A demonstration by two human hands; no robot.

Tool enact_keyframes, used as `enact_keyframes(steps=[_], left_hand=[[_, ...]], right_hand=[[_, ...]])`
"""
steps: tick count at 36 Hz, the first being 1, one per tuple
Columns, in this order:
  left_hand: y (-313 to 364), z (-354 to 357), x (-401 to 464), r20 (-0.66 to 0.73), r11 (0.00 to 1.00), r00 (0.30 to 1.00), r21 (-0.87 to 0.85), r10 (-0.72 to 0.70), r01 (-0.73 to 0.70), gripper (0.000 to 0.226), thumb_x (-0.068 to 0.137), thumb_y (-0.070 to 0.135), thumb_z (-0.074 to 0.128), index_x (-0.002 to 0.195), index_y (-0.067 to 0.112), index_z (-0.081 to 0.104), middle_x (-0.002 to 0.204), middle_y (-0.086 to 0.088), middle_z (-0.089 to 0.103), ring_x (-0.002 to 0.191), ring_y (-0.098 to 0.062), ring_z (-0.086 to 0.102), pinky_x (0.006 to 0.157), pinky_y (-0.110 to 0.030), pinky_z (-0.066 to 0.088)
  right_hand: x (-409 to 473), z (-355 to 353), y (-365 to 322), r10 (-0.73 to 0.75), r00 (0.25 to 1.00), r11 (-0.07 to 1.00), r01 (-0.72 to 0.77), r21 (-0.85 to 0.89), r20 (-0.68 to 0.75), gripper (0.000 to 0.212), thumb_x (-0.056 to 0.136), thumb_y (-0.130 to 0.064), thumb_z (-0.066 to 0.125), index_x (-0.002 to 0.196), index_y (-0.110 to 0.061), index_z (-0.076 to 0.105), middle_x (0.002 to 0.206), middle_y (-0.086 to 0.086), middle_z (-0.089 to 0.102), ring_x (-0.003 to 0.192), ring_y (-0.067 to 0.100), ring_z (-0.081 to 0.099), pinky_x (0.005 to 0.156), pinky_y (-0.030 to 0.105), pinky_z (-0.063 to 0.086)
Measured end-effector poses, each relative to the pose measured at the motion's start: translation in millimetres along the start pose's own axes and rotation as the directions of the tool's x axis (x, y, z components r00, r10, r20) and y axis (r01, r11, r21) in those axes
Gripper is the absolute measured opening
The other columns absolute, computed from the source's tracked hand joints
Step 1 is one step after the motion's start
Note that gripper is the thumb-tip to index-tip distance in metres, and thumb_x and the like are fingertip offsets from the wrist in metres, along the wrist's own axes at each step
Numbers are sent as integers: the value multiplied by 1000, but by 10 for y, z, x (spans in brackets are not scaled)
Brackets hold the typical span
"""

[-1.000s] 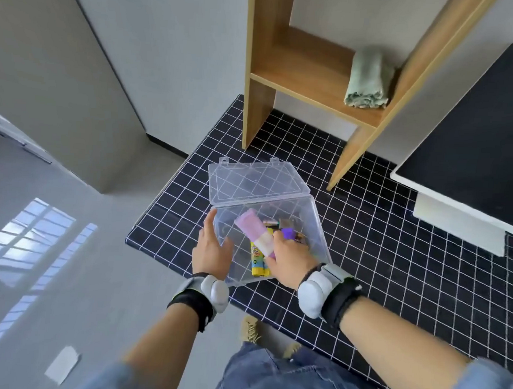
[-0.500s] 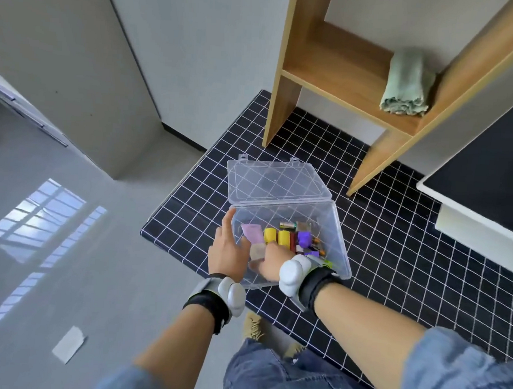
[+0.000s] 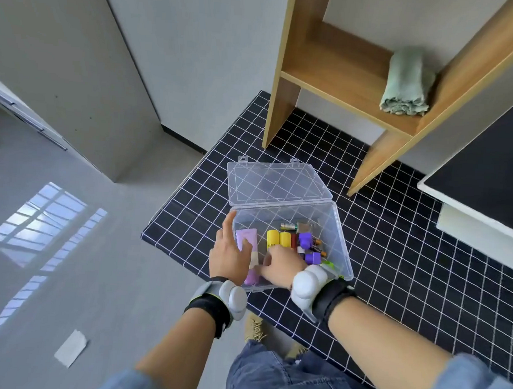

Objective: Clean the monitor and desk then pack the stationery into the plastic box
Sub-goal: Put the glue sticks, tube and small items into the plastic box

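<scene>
The clear plastic box (image 3: 336, 226) stands with its lid (image 3: 277, 180) folded back at the front left corner of the black grid-patterned desk (image 3: 395, 263). Inside lie yellow cylinders (image 3: 278, 239), purple pieces (image 3: 305, 239) and other small stationery. A pink tube (image 3: 245, 238) lies along the box's left wall. My left hand (image 3: 228, 258) holds that wall, index finger straight up the outside, thumb over the rim on the tube. My right hand (image 3: 278, 264) is inside the box, fingers curled round the tube's near end.
A wooden shelf (image 3: 332, 69) stands at the back with a folded green cloth (image 3: 404, 83) on it. The monitor (image 3: 490, 175) with its white base is at the right. The desk edge drops to grey floor on the left, where a paper scrap (image 3: 70, 348) lies.
My right hand has lowered the pink tube from above the box down inside it, along the left wall. My left hand has stayed on the box's left wall. The camera has shifted left.
</scene>
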State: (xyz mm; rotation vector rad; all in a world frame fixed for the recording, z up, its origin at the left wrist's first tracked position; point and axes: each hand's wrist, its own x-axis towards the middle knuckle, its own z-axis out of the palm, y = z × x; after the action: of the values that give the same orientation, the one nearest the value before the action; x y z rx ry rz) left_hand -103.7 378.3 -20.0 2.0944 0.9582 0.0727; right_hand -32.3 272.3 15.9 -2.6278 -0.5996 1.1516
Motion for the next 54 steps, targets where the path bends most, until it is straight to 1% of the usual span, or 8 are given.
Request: enact_keyframes(steps=[5, 8, 11, 16, 20, 27, 35, 54], left_hand=[[16, -5, 0, 1, 1000, 1000, -17, -1, 1, 70, 94, 26, 54, 145, 49, 13, 135, -7, 53, 91, -34, 63, 80, -49, 55], [14, 5, 4, 7, 1000, 1000, -17, 2, -2, 71, 94, 28, 57, 145, 49, 12, 132, -8, 54, 87, -29, 63, 77, -47, 57], [11, 23, 10, -4, 1000, 1000, -10, 3, -3, 74, 94, 29, 58, 144, 51, 9, 130, -9, 55, 88, -30, 63, 77, -46, 57], [14, -3, -22, -38, 994, 998, -102, -41, 37, 79, 92, 22, 56, 150, 47, 9, 137, -5, 55, 81, -25, 64, 66, -31, 48], [25, 0, -16, -14, 996, 997, -38, -78, 78, 47, 96, 25, 52, 141, 26, 38, 133, -4, 53, 84, -18, 49, 72, -31, 37], [-4, -20, -23, -51, 997, 998, 63, -44, 47, 21, 102, 24, 39, 105, 9, 52, 107, -9, 56, 81, -27, 48, 71, -34, 35], [84, 37, -484, -42, 997, 999, 68, 33, -30, 27, 97, 34, 32, 89, 13, 47, 97, -6, 52, 82, -30, 48, 72, -35, 34], [656, 1066, -1713, 105, 964, 981, 195, 164, -182, 23, 104, 25, 36, 87, 18, 50, 94, -4, 56, 82, -27, 50, 71, -33, 34]], right_hand=[[-174, -306, 377, 15, 957, 986, 33, 161, -288, 12, 84, -33, 65, 80, -22, 61, 67, -8, 61, 71, 16, 63, 69, 33, 55], [-301, -467, 682, 80, 860, 984, 14, 179, -504, 9, 87, -29, 65, 90, -24, 57, 76, -11, 61, 71, 10, 61, 64, 32, 54], [-385, -547, 1016, 105, 750, 993, -40, 113, -653, 30, 85, -27, 68, 111, -17, 56, 100, -1, 60, 92, 20, 58, 73, 40, 54], [-408, -495, 1360, 274, 842, 961, -222, 165, -465, 43, 93, -38, 57, 129, -15, 48, 106, 5, 67, 96, 30, 63, 79, 41, 52], [-430, -426, 1440, 203, 896, 968, -124, 218, -395, 15, 99, -28, 48, 103, -22, 61, 90, 2, 72, 76, 25, 64, 69, 38, 53], [-481, -406, 1416, 132, 914, 983, -70, 172, -384, 19, 100, -17, 41, 87, -15, 54, 79, 1, 60, 68, 24, 54, 63, 33, 42], [-921, -208, 1783, 94, 932, 974, -13, 227, -351, 18, 99, -17, 43, 89, -10, 57, 77, 4, 63, 65, 23, 55, 64, 39, 46], [-2210, 317, 3449, 157, 875, 916, 45, 399, -459, 13, 95, -17, 52, 85, -14, 61, 80, -2, 66, 73, 21, 61, 70, 39, 51]])
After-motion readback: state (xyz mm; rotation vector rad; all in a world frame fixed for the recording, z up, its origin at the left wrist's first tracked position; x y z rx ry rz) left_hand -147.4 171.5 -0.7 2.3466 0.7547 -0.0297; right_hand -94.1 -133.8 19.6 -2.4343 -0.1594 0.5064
